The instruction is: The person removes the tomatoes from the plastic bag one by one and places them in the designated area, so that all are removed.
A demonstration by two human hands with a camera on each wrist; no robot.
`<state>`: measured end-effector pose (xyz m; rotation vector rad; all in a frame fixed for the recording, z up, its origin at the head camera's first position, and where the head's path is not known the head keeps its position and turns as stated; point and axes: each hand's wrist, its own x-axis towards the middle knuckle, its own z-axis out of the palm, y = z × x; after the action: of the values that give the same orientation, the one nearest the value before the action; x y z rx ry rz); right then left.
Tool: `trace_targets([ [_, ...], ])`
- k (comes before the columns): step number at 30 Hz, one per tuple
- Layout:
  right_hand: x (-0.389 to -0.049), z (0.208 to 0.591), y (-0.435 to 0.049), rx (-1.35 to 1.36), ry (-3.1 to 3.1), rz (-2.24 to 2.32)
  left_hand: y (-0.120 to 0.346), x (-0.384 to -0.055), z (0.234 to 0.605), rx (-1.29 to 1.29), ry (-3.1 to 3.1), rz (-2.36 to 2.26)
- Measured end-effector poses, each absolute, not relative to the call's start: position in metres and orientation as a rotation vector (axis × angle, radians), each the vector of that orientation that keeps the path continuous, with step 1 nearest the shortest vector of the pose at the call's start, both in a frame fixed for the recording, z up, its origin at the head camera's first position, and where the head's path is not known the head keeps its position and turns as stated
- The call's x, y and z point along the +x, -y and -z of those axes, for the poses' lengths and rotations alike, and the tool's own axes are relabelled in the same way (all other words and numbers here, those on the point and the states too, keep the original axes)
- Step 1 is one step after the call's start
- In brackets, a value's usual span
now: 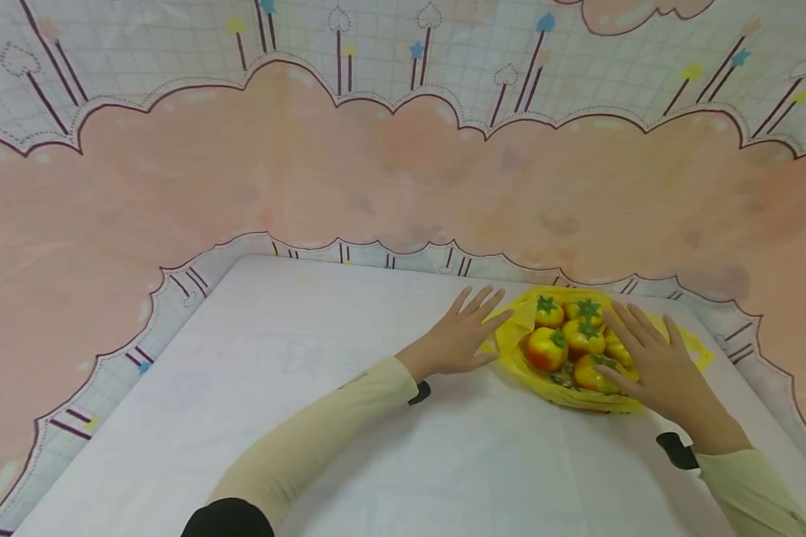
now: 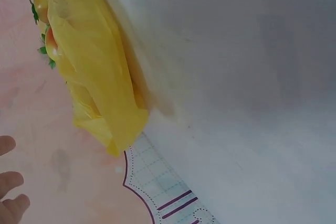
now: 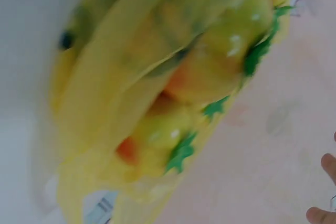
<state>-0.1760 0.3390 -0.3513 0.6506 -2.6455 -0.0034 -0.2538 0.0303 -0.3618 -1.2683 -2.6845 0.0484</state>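
Observation:
A yellow plastic bag (image 1: 533, 388) lies open at the far right of the table, holding several glossy yellow-orange, tomato-like fruits (image 1: 583, 338) with green leafy tops. My left hand (image 1: 455, 335) is beside the bag's left edge, fingers spread and straight, holding nothing. Over the bag's right side is my right hand (image 1: 672, 373), also with straight fingers, covering part of the fruits; whether it touches them I cannot tell. Seen from the right wrist, the thin bag (image 3: 100, 124) partly veils the fruits (image 3: 163, 129). Only fingertips (image 2: 10, 182) of the left hand enter the left wrist view.
A white table cover (image 1: 349, 440) spreads under both arms. Behind it hangs a peach-coloured cloth (image 1: 376, 179) with a scalloped, candle-patterned border. Black wrist bands or mounts (image 1: 678, 451) show below the hands.

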Motion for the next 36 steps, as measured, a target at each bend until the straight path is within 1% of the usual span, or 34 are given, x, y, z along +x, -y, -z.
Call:
trace_targets([
  [9, -0.168, 0.366, -0.363, 0.614, 2.641, 0.021, -0.053, -0.254, 0.358, -1.26, 2.607, -0.132],
  [20, -0.159, 0.381, -0.392, 0.561, 2.675, -0.006, -0.085, -0.26, 0.364, -1.221, 2.659, -0.155],
  [26, -0.159, 0.389, -0.398, 0.614, 2.655, 0.014, -0.099, -0.261, 0.366, -1.239, 2.718, -0.159],
  [36, -0.164, 0.401, -0.404, 0.803, 2.486, -0.018, -0.115, -0.265, 0.371, -1.279, 2.73, -0.119],
])
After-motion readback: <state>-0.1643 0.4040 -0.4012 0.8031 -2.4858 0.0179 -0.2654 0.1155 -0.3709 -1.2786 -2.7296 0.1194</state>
